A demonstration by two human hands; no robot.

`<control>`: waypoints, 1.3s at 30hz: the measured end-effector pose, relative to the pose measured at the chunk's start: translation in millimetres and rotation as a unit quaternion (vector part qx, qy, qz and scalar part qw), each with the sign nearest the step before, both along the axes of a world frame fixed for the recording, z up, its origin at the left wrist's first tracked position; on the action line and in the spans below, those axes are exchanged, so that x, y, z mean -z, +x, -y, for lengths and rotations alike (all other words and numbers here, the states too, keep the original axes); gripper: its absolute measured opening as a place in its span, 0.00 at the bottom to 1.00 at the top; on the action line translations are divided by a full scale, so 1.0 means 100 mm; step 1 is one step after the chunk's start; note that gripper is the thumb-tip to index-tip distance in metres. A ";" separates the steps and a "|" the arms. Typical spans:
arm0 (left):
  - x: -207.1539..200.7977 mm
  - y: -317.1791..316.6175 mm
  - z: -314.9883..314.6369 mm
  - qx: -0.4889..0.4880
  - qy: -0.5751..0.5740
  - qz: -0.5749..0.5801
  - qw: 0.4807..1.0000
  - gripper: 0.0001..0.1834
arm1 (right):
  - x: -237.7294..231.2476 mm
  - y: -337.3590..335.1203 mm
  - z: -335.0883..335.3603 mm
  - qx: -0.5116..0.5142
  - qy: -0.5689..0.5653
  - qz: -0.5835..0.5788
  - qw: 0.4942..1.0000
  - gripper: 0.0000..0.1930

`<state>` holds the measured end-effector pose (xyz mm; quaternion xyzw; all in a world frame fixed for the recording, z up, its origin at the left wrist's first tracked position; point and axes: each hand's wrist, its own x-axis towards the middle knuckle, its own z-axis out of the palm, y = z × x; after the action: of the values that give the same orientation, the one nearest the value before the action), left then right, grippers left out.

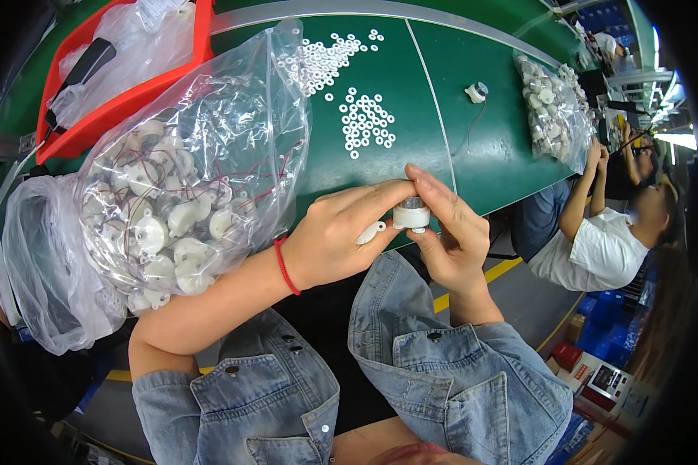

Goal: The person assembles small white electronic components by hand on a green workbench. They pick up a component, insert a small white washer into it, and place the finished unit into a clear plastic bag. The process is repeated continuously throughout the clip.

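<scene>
In front of my chest, both hands meet around a small white round motor part (412, 218) with a silvery, clear-looking top. My left hand (335, 230), wearing a red cord bracelet, pinches its left side. A white eared piece (371, 232) shows between that hand's fingers; whether it joins another part is hidden. My right hand (456, 236) is closed on the same motor part, thumb low and fingers above. Beyond my hands, many white ring washers (367, 122) lie loose on the green table (326, 174).
At left stands an open clear bag (194, 201) of white motor parts with reddish wires. Behind it sits a red bin (124, 93) holding plastic bags. A lone wired part (477, 93) and another filled bag (551, 108) lie right. A co-worker (597, 248) sits at the right.
</scene>
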<state>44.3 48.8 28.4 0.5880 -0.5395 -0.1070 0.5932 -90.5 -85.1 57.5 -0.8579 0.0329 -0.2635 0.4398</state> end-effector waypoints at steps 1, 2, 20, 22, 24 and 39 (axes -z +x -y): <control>-0.01 -0.01 0.00 -0.007 -0.005 0.004 1.000 0.25 | 0.02 -0.01 -0.01 0.001 0.015 0.007 1.000 0.27; -0.01 -0.01 -0.01 -0.015 -0.009 0.007 1.000 0.24 | 0.03 -0.02 -0.02 0.002 0.031 0.014 0.999 0.26; 0.08 0.02 0.07 0.165 0.054 -0.434 0.884 0.35 | 0.13 0.11 0.12 0.017 0.076 -0.032 0.996 0.16; 0.00 0.02 0.07 0.189 0.061 -0.573 0.795 0.39 | 0.25 0.11 0.20 0.051 0.076 -0.022 0.996 0.15; -0.03 0.03 0.06 0.167 0.108 -0.564 0.801 0.36 | 0.27 0.17 0.25 0.137 0.182 -0.026 0.973 0.12; 0.11 0.01 0.08 0.187 0.116 -0.591 0.776 0.32 | 0.10 0.31 0.52 0.240 -0.185 -0.076 0.950 0.13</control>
<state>45.0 41.0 17.4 0.3610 -0.1652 -0.6045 0.6907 -59.5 -137.1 47.7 -0.9085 0.2221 -0.2964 0.1933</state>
